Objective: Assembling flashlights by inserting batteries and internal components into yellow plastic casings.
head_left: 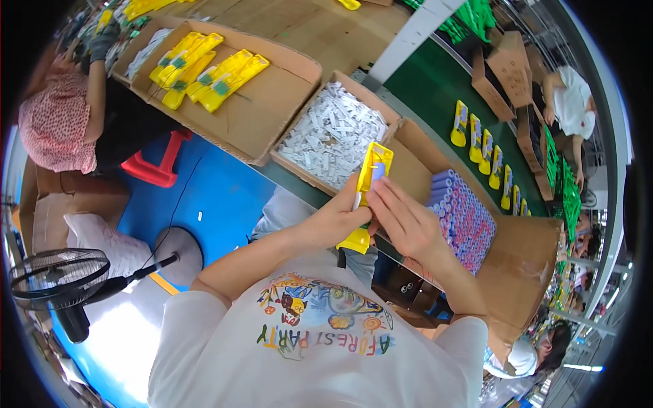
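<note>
A yellow plastic housing (368, 160), long and hollow, is in my left hand (333, 221), its fingers and thumb wrapped round the near half. Its wider yellow end sticks out below the hand. Inside the hollow lies a purple cylindrical battery (378, 169). My right hand (407, 219) has its fingers pressed together on this battery, against the housing; the fingertips partly cover it. Just beyond my hands are small white plastic parts (337, 126) in a cardboard box. Right of my hands, many purple batteries (462, 221) stand packed in another box.
A cardboard tray (272, 75) at the far left holds several yellow housings with green boards and wires. Yellow pieces (484, 146) line a green conveyor (425, 85). At left are a co-worker (58, 126), a red stool (163, 163) and a black fan (64, 279).
</note>
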Action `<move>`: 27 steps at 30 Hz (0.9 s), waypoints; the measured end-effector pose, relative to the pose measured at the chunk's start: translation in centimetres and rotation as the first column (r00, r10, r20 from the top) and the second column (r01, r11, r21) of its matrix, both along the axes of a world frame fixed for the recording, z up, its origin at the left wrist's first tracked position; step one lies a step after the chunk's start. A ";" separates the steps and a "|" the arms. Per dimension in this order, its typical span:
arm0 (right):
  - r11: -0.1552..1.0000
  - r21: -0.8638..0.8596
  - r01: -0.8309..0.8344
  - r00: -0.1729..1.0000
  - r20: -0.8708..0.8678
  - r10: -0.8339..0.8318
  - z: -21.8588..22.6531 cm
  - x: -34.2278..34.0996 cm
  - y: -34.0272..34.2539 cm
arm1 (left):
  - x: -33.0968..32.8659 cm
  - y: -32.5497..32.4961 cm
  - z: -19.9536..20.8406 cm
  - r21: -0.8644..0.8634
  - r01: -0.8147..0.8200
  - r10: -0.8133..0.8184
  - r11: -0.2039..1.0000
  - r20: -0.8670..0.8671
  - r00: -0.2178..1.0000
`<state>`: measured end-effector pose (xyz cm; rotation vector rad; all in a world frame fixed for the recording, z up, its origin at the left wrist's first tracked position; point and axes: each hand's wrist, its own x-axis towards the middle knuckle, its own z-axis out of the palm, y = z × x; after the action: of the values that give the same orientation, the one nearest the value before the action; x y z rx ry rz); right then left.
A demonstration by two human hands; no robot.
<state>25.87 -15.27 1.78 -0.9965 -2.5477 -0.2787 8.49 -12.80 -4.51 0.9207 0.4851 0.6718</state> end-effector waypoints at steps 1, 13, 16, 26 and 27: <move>1.000 -0.001 -0.030 1.000 0.005 0.030 -0.5 0.0 0.3 | -0.5 0.1 0.6 -0.072 0.031 -0.032 0.997 -0.009 0.999; 0.771 -0.635 -0.050 0.908 -0.350 -0.229 -6.8 -4.6 13.9 | -8.8 3.1 0.9 -0.323 -0.356 0.375 0.877 -0.007 0.927; 0.826 -0.560 0.060 0.989 -0.081 -0.127 -7.1 -6.7 14.6 | -9.4 2.7 0.9 -0.377 -0.389 0.427 0.840 0.018 0.904; 0.770 -0.633 -0.085 0.885 -0.402 -0.233 -5.4 -5.2 12.7 | -9.1 0.6 0.5 -0.346 -0.322 0.351 0.881 0.023 0.936; 0.668 -0.732 -0.134 0.806 -0.473 -0.357 -5.2 -5.1 12.3 | -8.9 0.5 0.2 -0.340 -0.285 0.310 0.896 0.019 0.950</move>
<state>20.74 -2.95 -3.44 -1.2595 -1.9686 1.0002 -0.41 -12.27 -4.34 0.5010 0.6604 0.8675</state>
